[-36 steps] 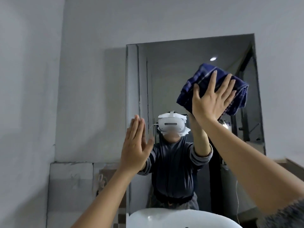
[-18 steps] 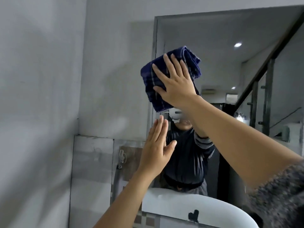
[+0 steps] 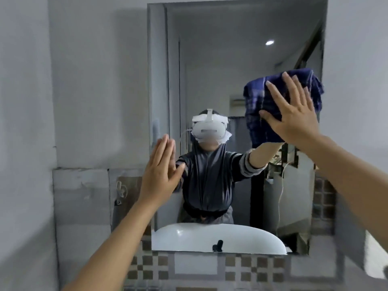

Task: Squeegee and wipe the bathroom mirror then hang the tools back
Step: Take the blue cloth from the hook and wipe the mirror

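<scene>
**Wiping mirror, right side**

Head view: best to keep the palm flat with even pressure and overlap strokes toward the mirror [image 3: 237,59] edge. Right hand [image 3: 294,114], fingers spread wide, presses the blue cloth [image 3: 262,106] on the upper-right glass. Left hand [image 3: 161,171] flat, fingers together, empty, at the mirror's left edge; contact unclear.

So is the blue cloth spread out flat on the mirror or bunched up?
Bunched up. The blue cloth sits in thick, uneven folds under the flat right hand, covering only a patch of the mirror.
</scene>
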Available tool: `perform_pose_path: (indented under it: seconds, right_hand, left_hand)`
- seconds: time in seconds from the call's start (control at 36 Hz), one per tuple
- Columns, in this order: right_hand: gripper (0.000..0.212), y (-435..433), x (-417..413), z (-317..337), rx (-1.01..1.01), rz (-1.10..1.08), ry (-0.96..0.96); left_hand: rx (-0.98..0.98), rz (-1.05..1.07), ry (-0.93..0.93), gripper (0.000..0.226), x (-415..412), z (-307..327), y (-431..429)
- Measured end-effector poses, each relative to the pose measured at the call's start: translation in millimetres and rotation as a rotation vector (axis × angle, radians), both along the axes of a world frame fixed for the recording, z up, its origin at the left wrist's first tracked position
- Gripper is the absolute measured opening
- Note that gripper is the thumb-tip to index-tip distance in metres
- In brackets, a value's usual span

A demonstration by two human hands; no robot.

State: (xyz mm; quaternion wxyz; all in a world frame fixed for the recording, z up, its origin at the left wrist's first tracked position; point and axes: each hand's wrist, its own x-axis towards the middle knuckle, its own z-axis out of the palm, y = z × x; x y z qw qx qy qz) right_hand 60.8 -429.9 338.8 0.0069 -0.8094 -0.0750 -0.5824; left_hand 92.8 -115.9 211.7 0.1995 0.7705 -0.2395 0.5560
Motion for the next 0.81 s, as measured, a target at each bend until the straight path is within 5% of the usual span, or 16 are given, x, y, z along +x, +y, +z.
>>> perform_pose_path:
  seconds: [0.28,0.42,0.58,0.81]
  right_hand:
    - [0.066,30,2,-49,0.573,0.117,-0.117]
    - [0.069,76,11,-75,0.705,0.112,-0.122]
    - [0.067,147,20,-91,0.640,0.143,-0.132]
    - [0.062,215,24,-104,0.173,0.179,-0.010]
  left_hand:
    - [0.026,0.098,-0.143,0.051,6,84,18]
    - [0.059,0.104,-0.141,0.050,7,127,28]
    - [0.159,0.065,-0.158,0.052,9,135,45]
    - [0.199,0.047,-0.172,0.051,5,140,49]
